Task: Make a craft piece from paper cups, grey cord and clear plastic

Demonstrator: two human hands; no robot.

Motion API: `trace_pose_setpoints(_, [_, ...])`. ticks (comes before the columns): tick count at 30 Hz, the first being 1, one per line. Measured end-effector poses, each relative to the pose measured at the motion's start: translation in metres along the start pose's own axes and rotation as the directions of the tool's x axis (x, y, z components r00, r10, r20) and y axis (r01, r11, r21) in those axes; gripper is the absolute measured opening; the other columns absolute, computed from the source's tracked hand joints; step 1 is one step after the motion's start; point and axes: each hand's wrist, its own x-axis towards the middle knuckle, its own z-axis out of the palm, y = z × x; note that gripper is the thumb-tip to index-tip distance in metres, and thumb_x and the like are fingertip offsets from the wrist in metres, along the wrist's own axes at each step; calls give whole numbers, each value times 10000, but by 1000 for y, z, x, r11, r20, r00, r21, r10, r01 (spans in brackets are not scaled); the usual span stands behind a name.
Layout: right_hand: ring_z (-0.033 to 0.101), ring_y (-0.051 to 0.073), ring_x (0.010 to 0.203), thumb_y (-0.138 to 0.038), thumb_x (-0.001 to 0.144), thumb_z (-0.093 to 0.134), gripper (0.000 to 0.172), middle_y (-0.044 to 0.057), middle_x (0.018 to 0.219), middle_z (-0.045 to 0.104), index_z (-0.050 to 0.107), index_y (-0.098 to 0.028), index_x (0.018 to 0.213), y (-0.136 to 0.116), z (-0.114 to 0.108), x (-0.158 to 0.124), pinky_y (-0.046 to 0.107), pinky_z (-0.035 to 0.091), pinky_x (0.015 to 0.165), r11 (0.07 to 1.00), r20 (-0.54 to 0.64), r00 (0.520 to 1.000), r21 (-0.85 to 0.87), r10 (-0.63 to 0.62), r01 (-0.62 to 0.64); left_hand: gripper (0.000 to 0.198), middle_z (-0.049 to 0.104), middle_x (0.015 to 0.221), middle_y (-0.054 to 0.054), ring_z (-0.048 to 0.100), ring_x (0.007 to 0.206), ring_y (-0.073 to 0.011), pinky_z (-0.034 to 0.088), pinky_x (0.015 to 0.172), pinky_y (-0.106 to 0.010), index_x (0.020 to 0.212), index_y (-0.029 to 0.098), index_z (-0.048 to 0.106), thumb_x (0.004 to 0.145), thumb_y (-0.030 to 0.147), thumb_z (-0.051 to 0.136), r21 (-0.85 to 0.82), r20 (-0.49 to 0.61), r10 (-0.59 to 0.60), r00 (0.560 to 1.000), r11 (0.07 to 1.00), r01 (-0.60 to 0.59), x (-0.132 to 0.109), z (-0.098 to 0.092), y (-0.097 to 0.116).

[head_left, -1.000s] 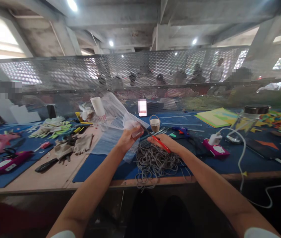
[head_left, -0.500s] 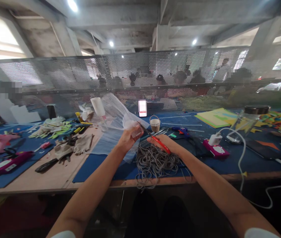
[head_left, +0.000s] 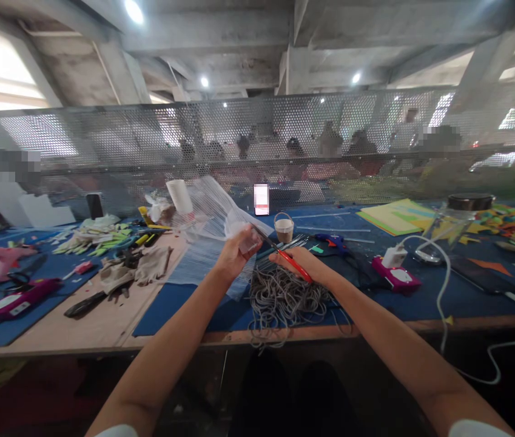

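Note:
Gathered in my left hand (head_left: 238,250) is a piece of sheer white mesh fabric (head_left: 209,209), its loose part spreading up and to the left. My right hand (head_left: 300,262) grips red-handled scissors (head_left: 294,264), with the dark blades pointing up-left at the fabric edge beside my left fingers. Whether the blades are parted is hard to make out. Below both hands lies a tangled heap of grey cord (head_left: 287,300). A small paper cup with a handle (head_left: 283,228) stands just beyond the scissors.
A lit phone (head_left: 261,199) stands before a perforated metal screen (head_left: 148,130). On the right are a purple power strip (head_left: 396,273), a glass jar (head_left: 443,227) and a white cable (head_left: 443,291). Gloves (head_left: 152,264) and a pink glue gun (head_left: 9,260) lie left.
The mesh fabric's upper edge has dropped slightly. Both hands and the scissors stay almost in place.

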Motion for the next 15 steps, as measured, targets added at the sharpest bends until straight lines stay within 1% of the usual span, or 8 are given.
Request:
trace_pose_setpoints(4, [544,152,571,-851,871,403,690,-3,542,487,474,-215,611,-2,0,-1,249,364,562,1000,-15,1000,-12,-13,13,151,738,815,-14,706,726,-127,597,705,-236,939,146,703,809,176,774,-10,-20,39,999,999,-40,0,1,0])
trace_pose_setpoints(7, [542,152,567,-851,871,403,686,-4,544,489,468,-218,615,-3,0,-1,250,363,560,1000,-12,1000,-13,-14,13,169,727,802,-4,695,718,-105,575,688,-201,917,139,688,779,135,786,-55,-7,52,999,997,-52,3,-1,-1])
trace_pose_setpoints(11, [560,159,579,-846,874,407,683,1,551,504,474,-218,614,-4,-1,-2,254,378,572,1000,-10,1000,-11,-8,8,239,734,825,5,695,714,-90,574,689,-181,973,148,692,762,76,775,-122,24,24,999,992,-21,4,-2,-2])
trace_pose_setpoints(15, [548,152,570,-830,887,411,670,-4,552,501,483,-215,630,-4,0,-2,254,372,574,1000,-1,1000,5,-18,18,223,756,854,-14,714,746,-109,596,725,-200,1004,149,709,801,59,729,-113,17,12,1000,994,-10,2,1,0])
